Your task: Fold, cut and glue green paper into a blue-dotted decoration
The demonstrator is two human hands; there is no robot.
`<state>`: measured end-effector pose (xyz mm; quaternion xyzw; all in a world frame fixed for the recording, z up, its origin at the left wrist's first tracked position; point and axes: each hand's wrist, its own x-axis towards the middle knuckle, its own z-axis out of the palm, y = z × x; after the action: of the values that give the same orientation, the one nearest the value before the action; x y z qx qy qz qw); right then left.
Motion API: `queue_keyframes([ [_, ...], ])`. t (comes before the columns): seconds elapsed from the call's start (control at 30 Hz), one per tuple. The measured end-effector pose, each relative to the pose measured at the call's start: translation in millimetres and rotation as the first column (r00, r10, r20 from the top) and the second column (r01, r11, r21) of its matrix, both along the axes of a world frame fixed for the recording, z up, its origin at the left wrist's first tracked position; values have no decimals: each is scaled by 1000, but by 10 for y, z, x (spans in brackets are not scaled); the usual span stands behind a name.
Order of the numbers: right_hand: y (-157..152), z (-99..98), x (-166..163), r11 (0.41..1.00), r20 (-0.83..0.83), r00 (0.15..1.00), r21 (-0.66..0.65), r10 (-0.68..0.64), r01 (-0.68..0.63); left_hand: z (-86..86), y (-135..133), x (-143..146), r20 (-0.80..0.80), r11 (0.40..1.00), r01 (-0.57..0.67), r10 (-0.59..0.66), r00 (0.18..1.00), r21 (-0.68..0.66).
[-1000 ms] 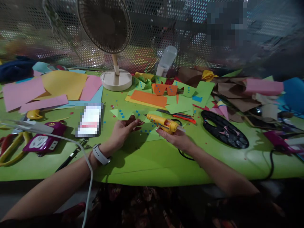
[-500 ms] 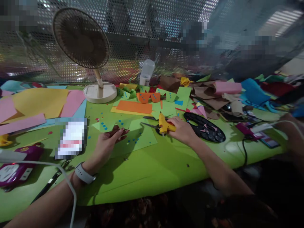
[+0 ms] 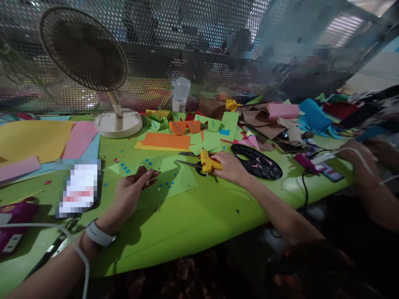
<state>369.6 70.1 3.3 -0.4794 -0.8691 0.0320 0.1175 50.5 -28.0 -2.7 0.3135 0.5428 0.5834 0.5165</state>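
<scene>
My left hand [image 3: 132,189] hovers over a light green paper sheet [image 3: 183,176], thumb and fingers pinched; a thin bit seems to show at the fingertips, too small to make out. Small blue paper squares [image 3: 125,168] lie around it on the sheet. With my right hand [image 3: 230,168] I grip the handle of a yellow glue gun [image 3: 206,161], its nozzle pointing away from me. Partly beneath the gun are dark scissors [image 3: 188,163], blades to the left. A black palette-shaped tray [image 3: 264,168] lies right of my right hand.
Behind stand paper glasses [image 3: 179,128] with blue dots and orange card [image 3: 165,140]. A fan [image 3: 127,124] and a phone [image 3: 79,187] are at left. A white cable [image 3: 75,245] crosses my left forearm. Another person's hands [image 3: 358,160] are at right, near a purple power strip [image 3: 307,163].
The view has swung a little right, so things sit further left. The other person's hands show more. Both my hands keep nearly the same pose.
</scene>
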Motion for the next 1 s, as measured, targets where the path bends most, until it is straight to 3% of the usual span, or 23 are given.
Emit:
queue_keyframes([
  [0.27, -50, 199, 99, 994, 33, 995, -56, 97, -95, -40, -8, -19, 26, 998, 32, -33, 999, 49],
  [0.4, -104, 352, 81, 992, -29, 992, 4, 124, -124, -86, 13, -25, 51, 997, 50, -54, 997, 66],
  [0.57, -193, 487, -253, 970, -73, 967, 20, 245, -244, -118, 5, 17, 111, 995, 38, -48, 993, 89],
  [0.77, -313, 498, -857, 909, -99, 904, 15, 417, -417, -158, 5, 21, 146, 986, 103, -123, 982, 132],
  [0.9, -377, 464, -1120, 944, -287, 903, 19, 320, -328, -137, -25, 33, 138, 976, 139, -163, 977, 168],
  [1.0, -335, 386, -1209, 957, -526, 845, -183, 97, -223, -110, -38, 43, 118, 974, 158, -178, 977, 163],
])
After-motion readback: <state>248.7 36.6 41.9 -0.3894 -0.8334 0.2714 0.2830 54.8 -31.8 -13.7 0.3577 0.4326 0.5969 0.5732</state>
